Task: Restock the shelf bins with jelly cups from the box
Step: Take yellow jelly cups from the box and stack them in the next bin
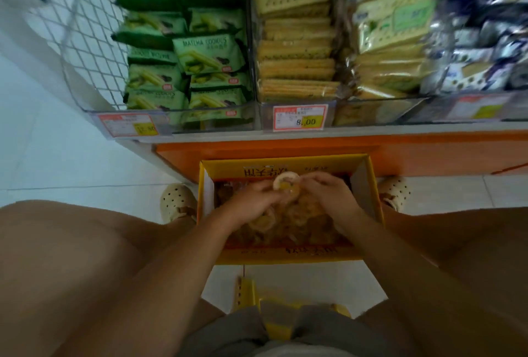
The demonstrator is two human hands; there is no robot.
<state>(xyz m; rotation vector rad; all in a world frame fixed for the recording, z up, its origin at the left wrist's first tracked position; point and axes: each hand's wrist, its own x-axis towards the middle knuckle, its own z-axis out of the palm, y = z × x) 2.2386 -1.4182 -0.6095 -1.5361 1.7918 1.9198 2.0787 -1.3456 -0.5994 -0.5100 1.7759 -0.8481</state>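
A yellow cardboard box (pixel 371 199) stands open on the floor between my feet, full of orange-yellow jelly cups (pixel 288 225). Both hands are down inside it. My left hand (pixel 251 199) and my right hand (pixel 328 191) meet over one jelly cup (pixel 285 183) with a pale round lid, held up just above the pile. Fingers of both hands curl around that cup and may hold more cups beneath; the blur hides this. The shelf bins (pixel 257 111) lie above the box, with clear plastic fronts.
Bins hold green matcha cookie packs (pixel 208 53), yellow cracker packs (pixel 297 51) and blue-silver packets (pixel 485 31). Price tags (pixel 300 118) hang on the bin fronts. An orange shelf base (pixel 400 156) sits behind the box. I sit on a yellow stool (pixel 257 296); knees flank the box.
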